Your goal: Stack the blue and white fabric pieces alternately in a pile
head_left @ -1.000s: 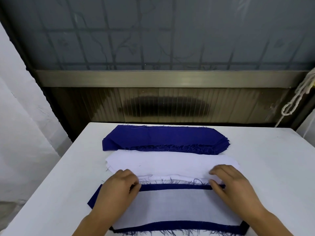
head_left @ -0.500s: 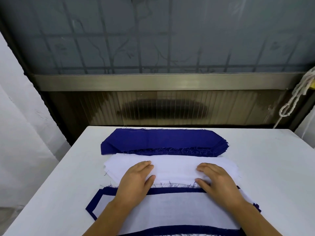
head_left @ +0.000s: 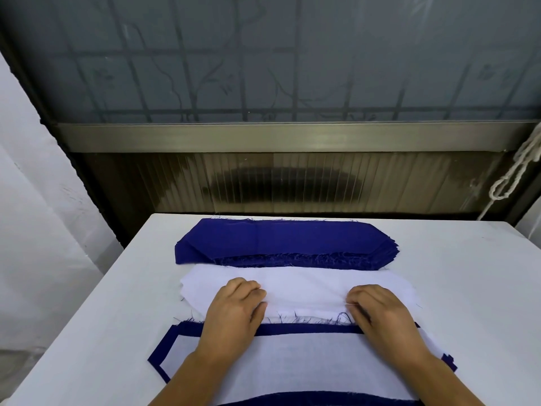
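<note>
**Fingers curling onto the white stack**

Both hands are curling their fingers where half a second ago they lay flatter on the cloth. Left hand (head_left: 234, 313) and right hand (head_left: 380, 315) are pinching the near edge of the white stack (head_left: 304, 285), which is lying mid-table (head_left: 468, 288) between the blue stack (head_left: 287, 241) behind it and the mixed pile (head_left: 292, 361) in front, where a white piece is covering a blue one.
</note>
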